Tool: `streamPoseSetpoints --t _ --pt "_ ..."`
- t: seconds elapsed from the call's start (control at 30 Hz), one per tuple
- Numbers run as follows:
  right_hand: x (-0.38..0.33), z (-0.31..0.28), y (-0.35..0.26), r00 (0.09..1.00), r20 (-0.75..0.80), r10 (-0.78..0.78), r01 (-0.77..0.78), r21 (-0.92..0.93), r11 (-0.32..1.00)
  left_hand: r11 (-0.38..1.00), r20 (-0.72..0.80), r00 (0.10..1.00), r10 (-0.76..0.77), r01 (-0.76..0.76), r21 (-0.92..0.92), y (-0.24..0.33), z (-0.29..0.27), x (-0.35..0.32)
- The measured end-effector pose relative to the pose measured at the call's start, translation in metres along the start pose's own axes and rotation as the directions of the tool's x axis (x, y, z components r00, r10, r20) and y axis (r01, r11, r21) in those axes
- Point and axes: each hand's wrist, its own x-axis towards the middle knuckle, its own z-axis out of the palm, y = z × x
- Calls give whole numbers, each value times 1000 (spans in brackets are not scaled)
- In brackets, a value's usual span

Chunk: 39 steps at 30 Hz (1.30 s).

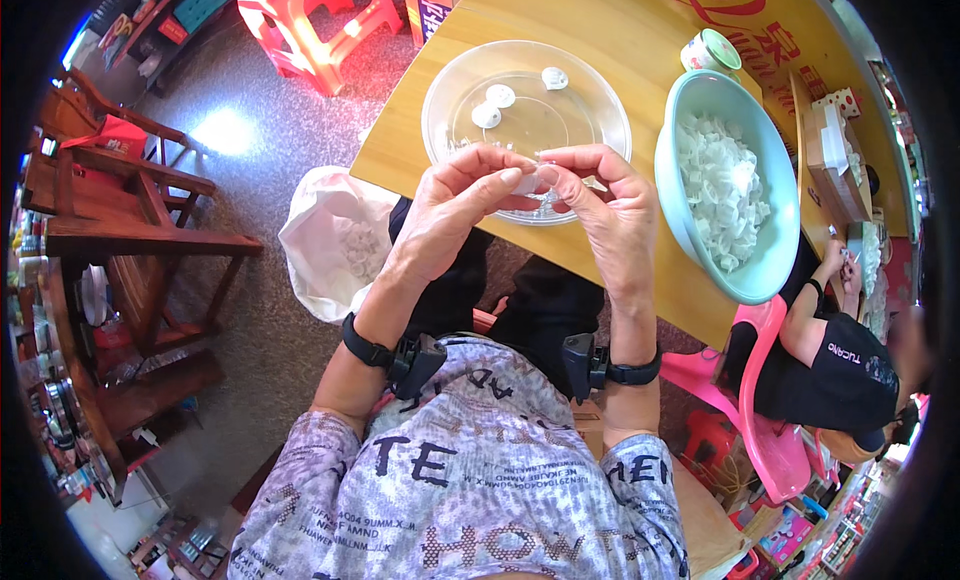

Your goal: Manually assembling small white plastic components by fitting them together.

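Observation:
My left hand [460, 200] and my right hand [607, 202] meet over the near edge of a clear round plastic tray [565, 115]. Thumbs and forefingers of both are pinched on a small whitish translucent piece [527, 185]; its exact kind is partly hidden by the fingers. In the tray lie a few round white cap-like pieces [500, 97], with small clear bits close to my left fingers. To the right, a pale turquoise basin [786, 185] holds a heap of small white translucent pieces [722, 185].
A green-and-white tub [712, 52] stands beyond the basin on the yellow wooden table [400, 145]. Left of my knees sits an open white bag [308, 245]. A pink chair [762, 380] and a co-worker [840, 365] are at right. Red stools [320, 40] and wooden chairs [150, 237] stand left.

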Motion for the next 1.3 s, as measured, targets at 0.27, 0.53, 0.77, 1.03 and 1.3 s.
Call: streamPoseSetpoints --t 0.27,0.53,0.77,1.03,1.3 --pt "-17 15 6 978 -183 -102 106 12 994 974 -69 998 12 -27 -226 12 15 3" --pt "-18 22 18 947 -255 -193 201 6 980 983 -69 997 36 -48 -175 6 18 2" --pt "-20 22 16 950 -262 -172 190 44 981 973 -50 997 63 -73 -221 2 17 2" --pt "-21 21 16 945 -260 -200 210 12 978 977 -65 996 68 -80 -200 3 19 1" --pt "-22 23 16 948 -259 -186 195 10 981 982 -81 990 111 -122 -141 -3 17 2"
